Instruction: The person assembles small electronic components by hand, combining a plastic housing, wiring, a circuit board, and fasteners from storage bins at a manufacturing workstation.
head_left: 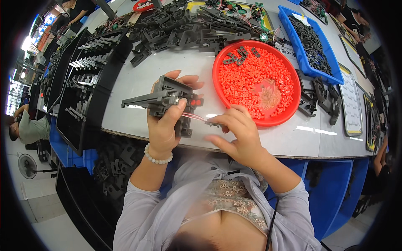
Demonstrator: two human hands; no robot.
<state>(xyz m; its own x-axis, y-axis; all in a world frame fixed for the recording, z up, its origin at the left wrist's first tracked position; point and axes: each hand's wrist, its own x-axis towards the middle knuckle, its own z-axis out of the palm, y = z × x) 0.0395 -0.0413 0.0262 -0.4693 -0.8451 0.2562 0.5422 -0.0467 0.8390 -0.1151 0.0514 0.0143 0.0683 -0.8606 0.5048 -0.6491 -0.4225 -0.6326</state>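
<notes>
My left hand (165, 129) is wrapped round a dark grey plastic housing (167, 94) with a long arm sticking out to the left. Two small red caps (195, 102) sit at its right side. Red and white wires (194, 116) run from the housing toward my right hand (240, 131). There my fingers pinch a small dark part (213, 124) at the wires' end; its kind is too small to make out. Just beyond that hand stands a round red tray (256, 122) of small red plastic pieces (243, 83), with several dark clips (240, 56) on top.
Dark plastic housings (180, 31) are heaped at the back. On the left is a black bin (69, 125) of parts. A blue tray (307, 62) of dark pieces lies at the back right, with loose dark parts (320, 100) nearer. Other people (31, 127) work around.
</notes>
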